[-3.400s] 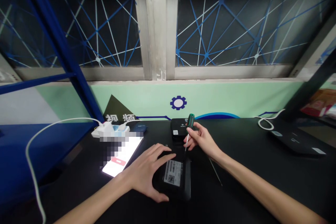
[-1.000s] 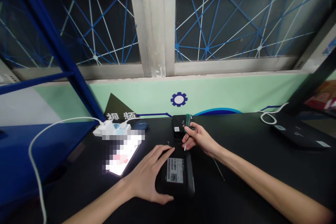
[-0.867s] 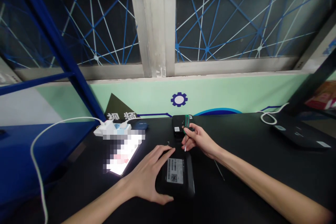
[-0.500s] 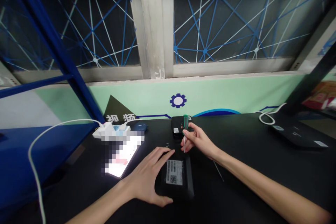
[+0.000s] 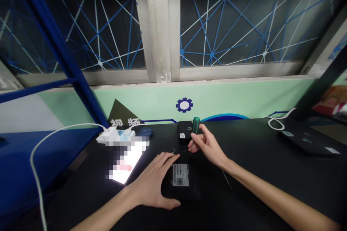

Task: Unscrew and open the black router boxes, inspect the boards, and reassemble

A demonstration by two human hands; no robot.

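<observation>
Head view: right hand (image 5: 208,145), fingers pinched narrow around a green screwdriver (image 5: 195,124) held upright, just in front of a small black box (image 5: 184,133). Left hand (image 5: 151,181), fingers spread wide, rests on a labelled black case (image 5: 181,184) on the counter (image 5: 244,144); a lit phone (image 5: 126,164) lies just left of those fingers.

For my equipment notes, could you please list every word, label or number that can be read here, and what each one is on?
"视频": white characters on the dark triangle on the green wall.
Label on the black device: too small to read.
Label on the black box: too small to read.
Phone screen: pixelated, unreadable.
</observation>
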